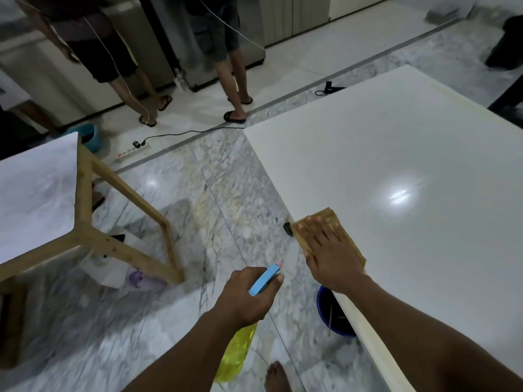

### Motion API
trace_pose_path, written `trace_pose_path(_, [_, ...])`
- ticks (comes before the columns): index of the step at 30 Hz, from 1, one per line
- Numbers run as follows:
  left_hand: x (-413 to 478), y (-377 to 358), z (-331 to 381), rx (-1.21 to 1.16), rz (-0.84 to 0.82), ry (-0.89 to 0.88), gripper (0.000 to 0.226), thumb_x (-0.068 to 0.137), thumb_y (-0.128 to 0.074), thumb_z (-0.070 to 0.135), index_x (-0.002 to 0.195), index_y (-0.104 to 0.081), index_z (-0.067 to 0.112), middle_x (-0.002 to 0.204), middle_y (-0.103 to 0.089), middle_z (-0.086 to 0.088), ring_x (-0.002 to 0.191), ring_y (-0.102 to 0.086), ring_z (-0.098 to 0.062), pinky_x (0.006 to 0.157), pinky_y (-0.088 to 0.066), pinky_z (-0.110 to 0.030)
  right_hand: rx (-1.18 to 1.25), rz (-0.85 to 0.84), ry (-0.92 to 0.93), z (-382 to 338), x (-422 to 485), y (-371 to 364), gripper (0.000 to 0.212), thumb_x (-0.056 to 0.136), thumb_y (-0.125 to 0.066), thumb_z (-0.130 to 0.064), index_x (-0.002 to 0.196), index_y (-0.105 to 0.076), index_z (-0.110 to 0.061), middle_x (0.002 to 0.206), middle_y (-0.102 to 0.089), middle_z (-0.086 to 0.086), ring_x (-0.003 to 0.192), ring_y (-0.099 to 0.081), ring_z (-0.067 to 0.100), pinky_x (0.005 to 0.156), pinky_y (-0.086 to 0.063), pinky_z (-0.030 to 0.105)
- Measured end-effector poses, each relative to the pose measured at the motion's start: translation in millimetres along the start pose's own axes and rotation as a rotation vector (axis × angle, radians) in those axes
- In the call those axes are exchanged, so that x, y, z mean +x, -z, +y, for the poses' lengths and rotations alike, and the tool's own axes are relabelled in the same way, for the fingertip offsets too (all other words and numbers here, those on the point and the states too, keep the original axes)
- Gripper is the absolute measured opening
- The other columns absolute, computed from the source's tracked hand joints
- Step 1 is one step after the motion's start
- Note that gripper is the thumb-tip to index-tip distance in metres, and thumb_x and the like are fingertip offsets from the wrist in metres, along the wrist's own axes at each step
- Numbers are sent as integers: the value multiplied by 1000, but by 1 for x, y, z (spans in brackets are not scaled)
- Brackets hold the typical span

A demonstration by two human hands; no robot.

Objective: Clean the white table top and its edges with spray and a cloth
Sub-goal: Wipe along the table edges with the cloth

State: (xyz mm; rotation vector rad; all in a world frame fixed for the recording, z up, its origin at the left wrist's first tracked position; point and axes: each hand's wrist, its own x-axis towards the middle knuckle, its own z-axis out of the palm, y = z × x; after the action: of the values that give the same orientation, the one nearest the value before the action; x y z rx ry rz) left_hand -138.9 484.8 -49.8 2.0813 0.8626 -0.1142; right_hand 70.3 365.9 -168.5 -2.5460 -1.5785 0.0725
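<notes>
The step in hand, as I judge it, is the wiping of the left border of the white table top (396, 154) with the tan cloth (328, 215). To do it well, the person should be pressing the cloth flat with the whole palm and leading it along the border in long, overlapping strokes, so that no strip is missed. The cloth is reaching just to the side of the top. I think the outer part could be folded down around the table edge (271, 176), so that top and side are cleaned in one pass. A small black object (288, 228) is sitting just beside the cloth at the edge, and the stroke should go around it. I cannot tell which part of the top is already wiped.

The right hand (334, 250) is lying palm down on the cloth with straight, spread fingers. It is pressing the cloth on the table near the edge, not gripping it. The left hand (246, 295) is curling around the neck of the spray bottle (237, 353), which has a blue head and a yellow body. It is holding the bottle over the marble floor, beside the table and apart from it. A blue bucket (325, 309) is standing on the floor, partly under the table edge.
</notes>
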Motion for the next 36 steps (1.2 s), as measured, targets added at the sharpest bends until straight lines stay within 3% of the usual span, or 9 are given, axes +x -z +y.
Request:
trace_pose_path(4, [-39, -37, 14, -7, 2, 6, 50, 103, -65, 44, 72, -58, 6, 48, -54, 6, 50, -72, -29, 59, -64, -44, 4, -6, -12, 2, -51, 1, 64, 98, -30, -41, 158, -18, -21, 166, -15, 4, 154, -8, 24, 122, -13, 52])
trace_pose_path(7, [-77, -73, 24, -20, -4, 20, 47, 102, -66, 43, 66, -55, 15, 44, -52, 9, 45, -69, -21, 56, -65, -43, 8, -8, -8, 5, -105, 4, 64, 98, -29, -42, 157, -20, -20, 165, -16, 4, 154, -8, 24, 122, -13, 53])
trace_pose_path(12, [-134, -129, 35, -81, 0, 31, 46, 103, -67, 39, 80, -64, -1, 47, -52, 9, 44, -66, -18, 58, -66, -47, 11, -26, -5, 7, -184, 9, 63, 98, -25, -42, 157, -21, -19, 165, -16, 5, 154, -7, 24, 121, -16, 54])
trace_pose_path(17, [-184, -162, 46, -73, -30, 19, 49, 104, -64, 40, 84, -64, -5, 68, -65, -26, 48, -71, -25, 56, -65, -40, -3, -33, -3, 6, -255, 15, 63, 99, -25, -41, 157, -20, -19, 166, -14, 5, 154, -6, 25, 121, -18, 54])
trace_pose_path(22, [-221, -180, 38, -30, -65, -14, 50, 102, -65, 43, 74, -58, 3, 52, -50, 4, 45, -63, -27, 58, -64, -52, -25, -45, -37, 2, -308, 15, 64, 98, -24, -41, 157, -19, -19, 166, -14, 5, 154, -6, 25, 122, -15, 53])
trace_pose_path(25, [-247, -189, 28, 14, -75, -9, 54, 100, -63, 51, 76, -60, 3, 56, -52, -2, 57, -66, -39, 60, -62, -55, -44, -49, -38, 0, -340, 15, 63, 97, -28, -38, 157, -23, -18, 165, -18, 6, 153, -9, 25, 122, -15, 53])
trace_pose_path(29, [-287, -203, 20, -48, -90, 17, 47, 103, -65, 42, 70, -58, 9, 52, -52, 2, 46, -66, -25, 56, -65, -40, -69, -35, -37, -2, -373, 18, 64, 95, -35, -35, 156, -25, -17, 164, -21, 7, 153, -12, 25, 122, -14, 52])
trace_pose_path(31, [-301, -212, 17, -45, -91, 29, 47, 104, -64, 42, 73, -59, 6, 52, -52, 2, 49, -69, -31, 55, -64, -36, -74, -30, -27, -3, -394, 19, 65, 95, -37, -34, 156, -26, -17, 165, -20, 7, 153, -11, 25, 123, -12, 51])
trace_pose_path(36, [-336, -248, 21, -26, -106, 8, 52, 102, -65, 45, 75, -59, 1, 47, -49, 8, 51, -70, -33, 60, -65, -51, -54, -39, -26, -2, -451, 20, 65, 96, -32, -35, 157, -20, -17, 166, -14, 6, 154, -6, 25, 122, -15, 54])
